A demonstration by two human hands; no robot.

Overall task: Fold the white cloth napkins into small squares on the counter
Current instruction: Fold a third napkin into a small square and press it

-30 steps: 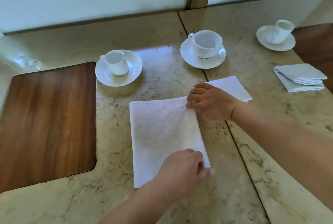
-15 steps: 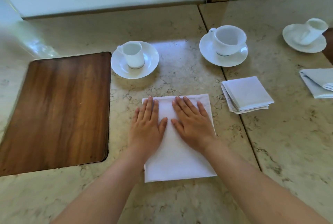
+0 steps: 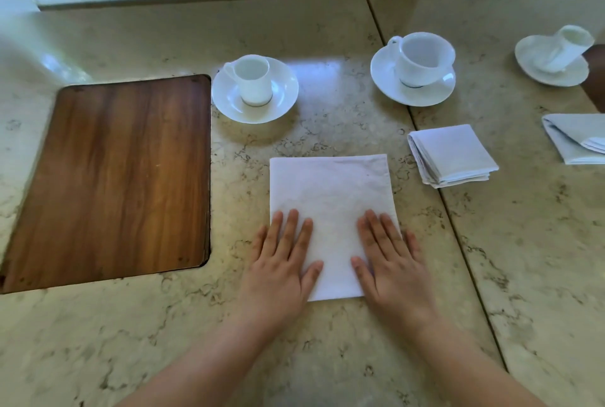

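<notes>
A white cloth napkin, folded to a tall rectangle, is laid flat on the marble counter and is pressed at its near end by both hands, the left hand and the right hand, fingers straight and flat, nothing being grasped. Further folding is judged to be needed before a small square is reached. One finished stack of folded squares is seen just right of it, and another folded napkin at the right edge. Three cups are stood on saucers; the near-left cup and the middle cup appear empty.
</notes>
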